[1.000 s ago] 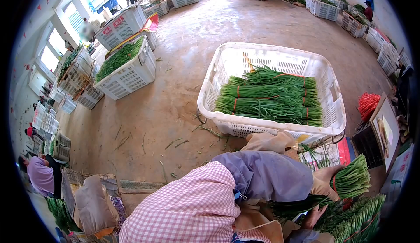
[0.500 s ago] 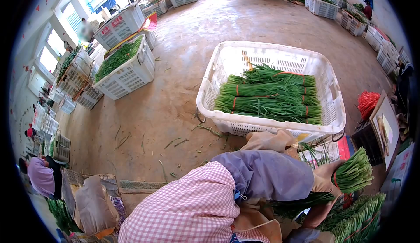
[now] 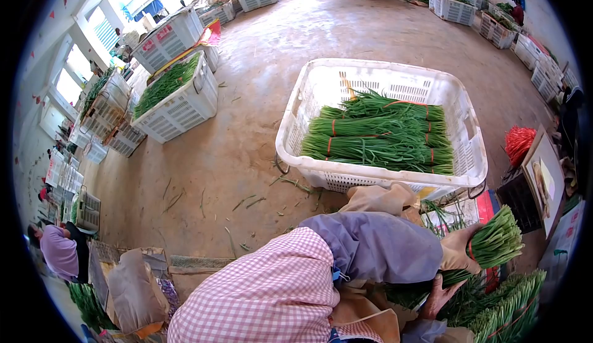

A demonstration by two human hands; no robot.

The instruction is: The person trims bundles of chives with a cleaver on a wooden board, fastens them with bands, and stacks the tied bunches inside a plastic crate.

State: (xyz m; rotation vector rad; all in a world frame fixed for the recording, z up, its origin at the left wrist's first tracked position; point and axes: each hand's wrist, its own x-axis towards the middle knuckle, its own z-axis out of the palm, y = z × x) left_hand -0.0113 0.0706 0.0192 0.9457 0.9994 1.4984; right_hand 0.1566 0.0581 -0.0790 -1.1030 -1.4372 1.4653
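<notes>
My left hand (image 3: pixel 460 248), in a pale glove below a purple-grey sleeve, is closed around a bundle of long green stems (image 3: pixel 497 238) with a red band. The pale cut ends point to the upper right. Just below it, my right hand (image 3: pixel 440 296) has its bare fingers against the underside of the same bundle, around its leaves; part of the hand is hidden. More banded stems (image 3: pixel 509 312) lie at the lower right. Several banded green bundles (image 3: pixel 383 134) rest side by side inside a large white crate (image 3: pixel 296 111).
White crates with greens (image 3: pixel 176 105) stand at the left, others along the far and right edges. A red bunch of bands (image 3: pixel 519 145) is beside a framed board (image 3: pixel 543 182). A person in purple (image 3: pixel 58 250) sits at the lower left. Loose stems litter the floor.
The held bundle has tilted, its cut ends shifting slightly upward. My right hand dipped below the bundle, then came up against it. The bundles in the crate stay in place.
</notes>
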